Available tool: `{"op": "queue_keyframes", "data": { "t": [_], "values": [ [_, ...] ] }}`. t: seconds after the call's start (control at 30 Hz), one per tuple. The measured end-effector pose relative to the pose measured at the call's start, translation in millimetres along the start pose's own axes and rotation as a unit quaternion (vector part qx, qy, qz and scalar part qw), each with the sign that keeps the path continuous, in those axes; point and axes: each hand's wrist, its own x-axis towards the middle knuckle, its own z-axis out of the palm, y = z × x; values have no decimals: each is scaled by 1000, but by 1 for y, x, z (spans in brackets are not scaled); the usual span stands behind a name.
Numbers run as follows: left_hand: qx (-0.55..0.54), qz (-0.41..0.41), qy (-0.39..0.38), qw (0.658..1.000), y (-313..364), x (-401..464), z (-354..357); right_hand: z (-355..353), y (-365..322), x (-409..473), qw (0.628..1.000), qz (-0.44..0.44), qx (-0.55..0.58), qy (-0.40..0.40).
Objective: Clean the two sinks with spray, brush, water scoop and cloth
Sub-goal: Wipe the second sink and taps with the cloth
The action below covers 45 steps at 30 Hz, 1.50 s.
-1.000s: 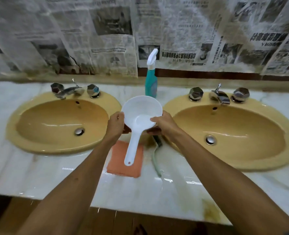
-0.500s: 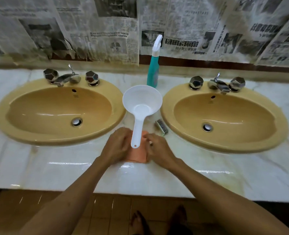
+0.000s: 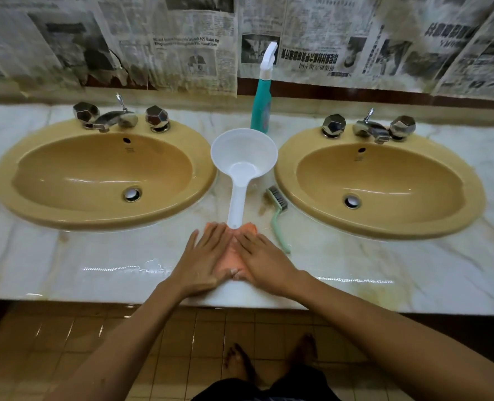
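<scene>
The fingers of the left hand (image 3: 208,260) are stretched out straight and laid flat on the orange cloth (image 3: 230,257), and the fingers of the right hand (image 3: 264,263) are spread flat on the same cloth in the same manner. Nothing is grasped by either hand; the cloth is only pressed down under both palms. The cloth is mostly covered by the hands, so that only its middle strip and far edge are seen. It lies on the pale marble countertop (image 3: 66,256), near the front edge, between the two sinks.

The end of the handle of the white plastic water scoop (image 3: 243,157) is seen touching the far edge of the cloth, just in front of the fingertips. The round bowl of the scoop rests on the countertop farther back. Just to the right of the scoop handle, a small brush with dark bristles and a light green handle (image 3: 277,215) is laid on the marble, its handle end beside the right hand. Behind the scoop, a teal spray bottle with a white trigger head (image 3: 261,108) is standing upright near the wall.

The left yellow oval ceramic sink (image 3: 104,172) and the right yellow oval ceramic sink (image 3: 380,183) are set on either side, each with chrome taps. The wall behind is covered with old newspaper sheets (image 3: 182,39).
</scene>
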Motion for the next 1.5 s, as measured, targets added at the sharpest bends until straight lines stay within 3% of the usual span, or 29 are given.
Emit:
{"op": "queue_keyframes", "data": {
  "t": [0.13, 0.23, 0.3, 0.47, 0.63, 0.73, 0.83, 1.07, 1.23, 1.37, 1.5],
  "values": [
    [-6, 39, 20, 999, 23, -18, 13, 14, -20, -27, 989, -36, -27, 139],
    [-7, 78, 118, 990, 46, -32, 29, 3, -10, -44, 990, -7, 98, 105],
    [-55, 92, 181, 978, 67, -34, 25, -18, 0, -55, 988, 2, 122, 99],
    [-169, 56, 297, 938, 133, 2, -36, -81, 40, -77, 976, -17, 95, 197],
    [-179, -4, 293, 939, 187, 81, -68, -100, 114, -88, 965, 69, 66, 244],
    [-173, -2, 227, 959, 199, 118, -43, -82, 149, -102, 971, 143, 124, 143],
    [-180, 47, 185, 965, 211, 119, -5, -50, 157, -126, 982, 131, 118, 63],
    [-230, 54, 224, 946, 254, 66, 46, -14, 120, -205, 966, 112, 153, 173],
    [-280, 54, 209, 935, 293, 35, 51, -6, 100, -259, 961, 130, 213, 122],
    [-339, 22, 177, 924, 314, 51, 28, -50, 120, -264, 947, 169, 265, 56],
    [-335, 13, 227, 914, 321, 99, -28, -107, 167, -232, 950, 171, 223, 136]
  ]
}}
